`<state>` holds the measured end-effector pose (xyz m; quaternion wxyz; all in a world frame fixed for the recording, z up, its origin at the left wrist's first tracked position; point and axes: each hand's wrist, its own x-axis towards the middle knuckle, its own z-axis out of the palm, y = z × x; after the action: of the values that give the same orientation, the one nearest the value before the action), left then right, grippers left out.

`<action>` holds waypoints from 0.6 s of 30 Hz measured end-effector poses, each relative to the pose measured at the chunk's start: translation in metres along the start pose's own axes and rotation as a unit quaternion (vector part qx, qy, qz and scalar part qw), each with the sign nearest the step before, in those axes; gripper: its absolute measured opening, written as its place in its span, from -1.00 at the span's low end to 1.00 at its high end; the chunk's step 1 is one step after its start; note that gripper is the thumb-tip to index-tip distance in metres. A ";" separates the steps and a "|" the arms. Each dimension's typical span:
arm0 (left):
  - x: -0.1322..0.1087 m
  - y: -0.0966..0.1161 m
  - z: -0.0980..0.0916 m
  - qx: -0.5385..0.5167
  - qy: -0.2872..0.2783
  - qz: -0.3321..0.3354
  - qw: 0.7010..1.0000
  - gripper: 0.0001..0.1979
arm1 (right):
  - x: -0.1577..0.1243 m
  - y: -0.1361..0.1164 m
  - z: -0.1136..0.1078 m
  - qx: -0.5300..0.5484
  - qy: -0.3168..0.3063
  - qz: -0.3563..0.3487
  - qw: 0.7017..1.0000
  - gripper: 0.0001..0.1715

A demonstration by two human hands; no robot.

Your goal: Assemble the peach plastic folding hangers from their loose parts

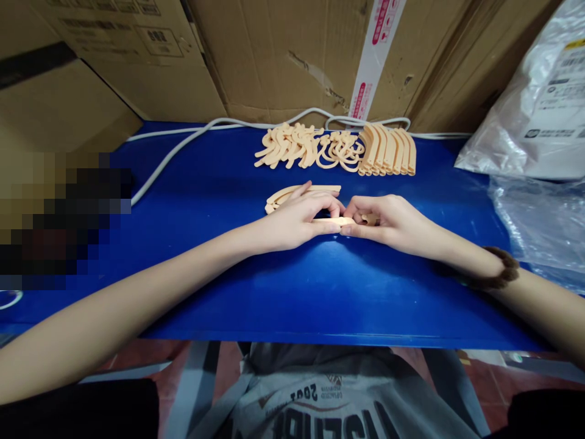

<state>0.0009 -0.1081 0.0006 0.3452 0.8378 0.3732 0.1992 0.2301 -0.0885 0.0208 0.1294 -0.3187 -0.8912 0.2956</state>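
Note:
Between my two hands, low over the blue table, is a small cream-coloured curved piece. My left hand pinches it from the left with thumb and fingers. My right hand closes on its right end, and part of a cream piece shows inside those fingers. How the parts fit together is hidden by the fingertips. Just behind my left hand lie a few longer curved cream pieces, partly covered by that hand.
At the back of the blue table lie wavy pieces, hooked pieces and a row of curved strips. A white cable runs behind them. Cardboard boxes form the back; plastic bags stand right.

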 end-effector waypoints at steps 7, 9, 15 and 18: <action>0.000 0.003 0.000 -0.012 0.010 0.007 1.000 -0.75 | 0.003 0.005 0.000 0.141 -0.046 0.031 0.989 -0.56; -0.001 0.005 0.000 -0.011 0.023 0.007 1.000 -0.74 | 0.004 0.003 -0.002 0.182 -0.047 0.041 0.981 -0.56; 0.000 0.008 0.001 0.006 0.045 0.012 0.999 -0.73 | 0.004 0.001 -0.004 0.153 -0.033 0.063 0.986 -0.50; -0.001 0.005 0.001 0.023 0.088 0.039 0.995 -0.75 | 0.002 0.003 -0.005 0.113 -0.021 0.063 0.991 -0.46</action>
<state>0.0029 -0.1120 0.0039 0.2839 0.8386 0.3735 0.2767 0.2317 -0.0831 0.0230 0.1272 -0.3509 -0.8327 0.4089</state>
